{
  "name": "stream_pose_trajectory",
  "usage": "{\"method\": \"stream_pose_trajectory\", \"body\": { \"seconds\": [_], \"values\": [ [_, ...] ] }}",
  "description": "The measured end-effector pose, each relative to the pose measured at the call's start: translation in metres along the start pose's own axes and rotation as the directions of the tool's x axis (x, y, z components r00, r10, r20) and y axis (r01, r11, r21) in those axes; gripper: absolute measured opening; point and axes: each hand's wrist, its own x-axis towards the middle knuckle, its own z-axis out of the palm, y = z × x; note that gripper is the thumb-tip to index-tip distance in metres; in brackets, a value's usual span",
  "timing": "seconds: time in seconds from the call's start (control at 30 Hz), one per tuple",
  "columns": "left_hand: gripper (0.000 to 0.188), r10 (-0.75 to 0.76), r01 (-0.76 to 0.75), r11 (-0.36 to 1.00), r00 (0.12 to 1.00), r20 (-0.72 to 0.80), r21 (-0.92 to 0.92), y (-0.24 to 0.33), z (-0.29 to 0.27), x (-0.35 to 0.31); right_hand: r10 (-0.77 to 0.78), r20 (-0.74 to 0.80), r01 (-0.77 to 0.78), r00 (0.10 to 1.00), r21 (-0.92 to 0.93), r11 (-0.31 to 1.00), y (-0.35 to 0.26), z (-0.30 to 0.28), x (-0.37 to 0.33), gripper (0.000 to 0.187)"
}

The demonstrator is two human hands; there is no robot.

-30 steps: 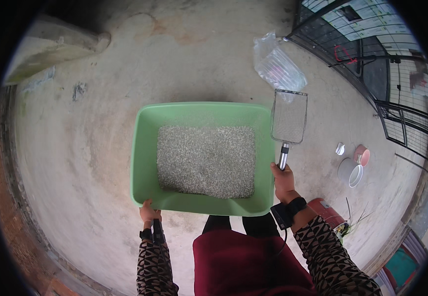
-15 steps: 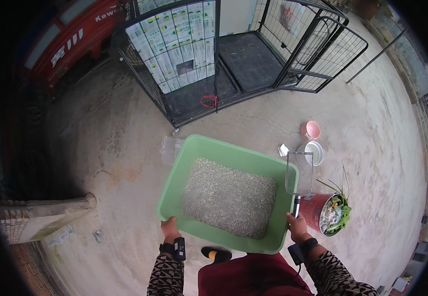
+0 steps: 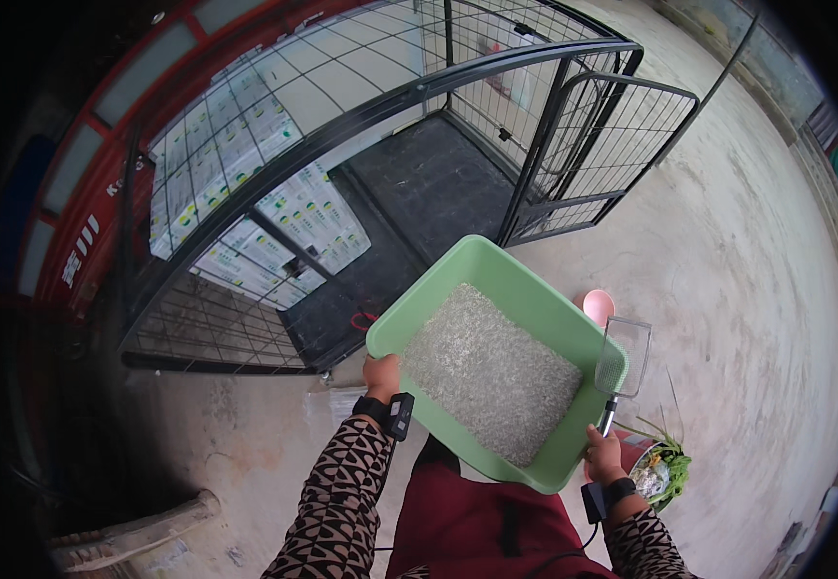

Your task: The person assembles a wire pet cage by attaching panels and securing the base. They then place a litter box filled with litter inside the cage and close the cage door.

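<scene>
A green litter box (image 3: 546,301) hangs in front of me, tilted, with a layer of grey granular litter (image 3: 496,376) spread over its bottom. My left hand (image 3: 380,376) is closed on its left rim. At the right near corner, my right hand (image 3: 604,454) is closed round the handle of a wire-mesh litter scoop (image 3: 629,357) and against the box's rim. The scoop's square mesh head points away from me beside the box's right edge. How the right fingers divide between box and handle is partly hidden.
Ahead stands a black wire pet cage (image 3: 429,174), its door (image 3: 622,145) swung out to the right, with stacked white cartons (image 3: 313,227) on its left. A pink bowl (image 3: 599,306) and a red bucket of vegetable scraps (image 3: 672,473) are right of the box. A red vehicle (image 3: 81,232) stands far left.
The litter box, still in both hands with the scoop, has come closer to the cage and turned clockwise, its left side raised. The cage now fills more of the view.
</scene>
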Motion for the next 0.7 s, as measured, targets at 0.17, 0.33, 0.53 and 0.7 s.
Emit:
{"method": "stream_pose_trajectory", "body": {
  "seconds": [0.17,0.33,0.53,0.7],
  "values": [
    [0.042,0.041,-0.045,0.993,0.998,0.039,0.105,0.081,0.065,0.093,-0.061,-0.082,0.068,0.995,0.092,0.993,-0.022,0.062,0.071,0.017],
    [0.038,0.166,-0.177,0.977,0.982,0.093,0.122,0.101,0.106,0.195,-0.037,0.010,0.035,0.999,0.166,0.985,-0.016,0.118,0.138,0.011],
    [0.038,0.260,-0.277,0.960,0.939,0.225,0.048,0.101,0.115,0.279,0.060,0.172,-0.069,0.983,0.050,0.996,-0.023,0.136,0.169,0.015],
    [0.058,0.339,-0.328,0.941,0.895,0.291,-0.087,0.138,0.138,0.297,0.166,0.388,-0.199,0.907,0.047,0.979,-0.022,0.174,0.159,0.016]
  ]
}}
